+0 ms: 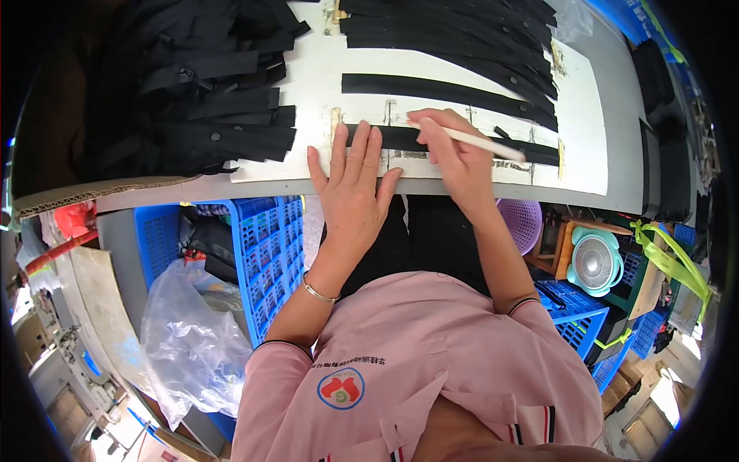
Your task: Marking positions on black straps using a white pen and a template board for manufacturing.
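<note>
Black strip (399, 138), flat on the white board (312, 100), upper centre of frame, running left to right under both hands. Left hand (351, 185): palm down, fingers straight and spread, fingertips resting on the strip near its left end, nothing gripped; metal bangle (319, 291) on that wrist. Right hand (462, 162), right of centre: thumb and fingers closed around a slim white pen-like stick (493, 145), slanted, one end by the strip's upper edge, the other pointing lower right; from here I can't tell whether its tip touches the strip. Small black piece (501, 132) just above the strip, right of that hand. Dark ruled marks and yellowed tape (561, 159) on the board around it. Second black strip (439, 88) lies alone a little higher up. Above that, a layered stack of black strips (446, 31), top centre; big loose heap of black strips (200, 100) fills the upper left, cardboard edge (115, 191) below it. Board sits on a grey table (627, 85). Lower left: blue crate (265, 262), clear plastic bag (192, 339) beside it. Right of centre, below the table edge: purple basket (522, 225), then a turquoise fan (596, 260). Pink shirt (462, 331) on the person, lower centre.
</note>
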Motion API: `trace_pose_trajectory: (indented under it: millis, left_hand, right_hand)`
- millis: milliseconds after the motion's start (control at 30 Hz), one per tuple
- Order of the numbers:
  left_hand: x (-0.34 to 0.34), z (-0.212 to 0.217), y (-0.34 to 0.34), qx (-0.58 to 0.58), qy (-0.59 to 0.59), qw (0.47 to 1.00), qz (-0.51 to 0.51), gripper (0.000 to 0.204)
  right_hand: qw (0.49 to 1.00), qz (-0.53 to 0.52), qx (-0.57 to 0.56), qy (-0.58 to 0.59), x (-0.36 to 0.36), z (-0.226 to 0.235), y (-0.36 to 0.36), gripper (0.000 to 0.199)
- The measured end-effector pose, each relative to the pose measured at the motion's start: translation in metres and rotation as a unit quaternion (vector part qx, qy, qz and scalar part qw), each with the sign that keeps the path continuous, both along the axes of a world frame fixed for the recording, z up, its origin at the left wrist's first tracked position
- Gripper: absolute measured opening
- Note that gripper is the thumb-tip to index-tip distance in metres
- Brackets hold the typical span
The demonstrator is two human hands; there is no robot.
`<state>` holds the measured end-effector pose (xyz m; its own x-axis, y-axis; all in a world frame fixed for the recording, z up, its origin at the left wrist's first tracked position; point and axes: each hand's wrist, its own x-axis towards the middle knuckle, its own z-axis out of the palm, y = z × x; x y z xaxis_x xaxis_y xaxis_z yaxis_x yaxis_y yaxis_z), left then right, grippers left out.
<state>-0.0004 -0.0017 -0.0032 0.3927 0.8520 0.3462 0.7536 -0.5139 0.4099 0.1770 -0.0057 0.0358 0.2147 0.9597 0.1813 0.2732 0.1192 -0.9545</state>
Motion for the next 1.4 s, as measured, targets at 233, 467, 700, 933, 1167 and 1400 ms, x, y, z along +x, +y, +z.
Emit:
trace_pose_trajectory:
  millis: [233,467,700,933,1167,1400]
  left_hand:
    - [0.000,-0.001,0.000,0.014,-0.004,1.000,0.000,0.056]
    - [-0.001,0.000,0.001,0.021,-0.007,1.000,-0.006,0.056]
    - [-0.002,-0.001,0.001,0.018,-0.007,1.000,-0.004,0.055]
    - [0.001,0.000,0.001,0.017,-0.003,1.000,-0.002,0.055]
    - [-0.001,-0.002,0.002,0.007,0.005,1.000,-0.005,0.057]
    - [-0.002,0.000,0.001,-0.003,0.017,1.000,-0.015,0.059]
  right_hand:
    - [1.000,-0.014,-0.017,-0.006,-0.012,-0.019,0.012,0.020]
    - [0.999,-0.010,0.023,-0.037,-0.014,-0.027,0.015,0.020]
    - [1.000,0.002,-0.014,-0.018,-0.012,-0.019,0.008,0.022]
    - [0.999,0.039,-0.010,-0.034,-0.009,-0.022,0.007,0.025]
    - [0.998,0.054,-0.043,-0.006,-0.001,-0.012,0.001,0.026]
    - [0.987,-0.159,0.021,-0.013,0.054,-0.011,-0.029,0.026]
